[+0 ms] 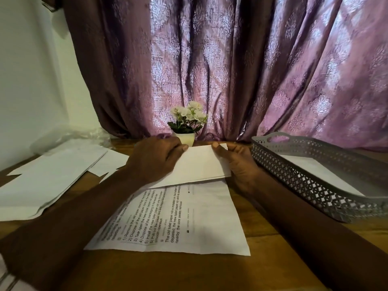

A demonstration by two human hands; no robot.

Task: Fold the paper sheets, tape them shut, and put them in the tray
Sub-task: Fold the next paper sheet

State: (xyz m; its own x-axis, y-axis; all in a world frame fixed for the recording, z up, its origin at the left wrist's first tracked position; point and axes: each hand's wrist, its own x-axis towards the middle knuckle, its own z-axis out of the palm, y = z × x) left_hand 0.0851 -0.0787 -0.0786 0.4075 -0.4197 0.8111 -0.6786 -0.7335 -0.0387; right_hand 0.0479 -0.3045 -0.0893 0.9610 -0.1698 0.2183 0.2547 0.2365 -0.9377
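**One sheet mid-fold, one paper in the tray**

Nearest us on the tabletop (168, 269) lies the printed sheet (210, 223). Its numbered steps are legible: "1) Remove the old paper core", "4) Dispose of the packaging in the trash bin", and beside them "the core awaits removal". At its far end a blank folded flap (199, 162) is raised. Our left hand (155, 158) pinches the flap's left corner and our right hand (235, 162) its right, so each grip is closed on paper. We judge this an early fold, and we see no tape. Further left waits a stack of unfolded sheets (48, 177). To the right, the grey lattice tray (298, 179) holds one white paper (315, 171). Beyond stand a flower pot (184, 138) and a purple curtain (231, 70).
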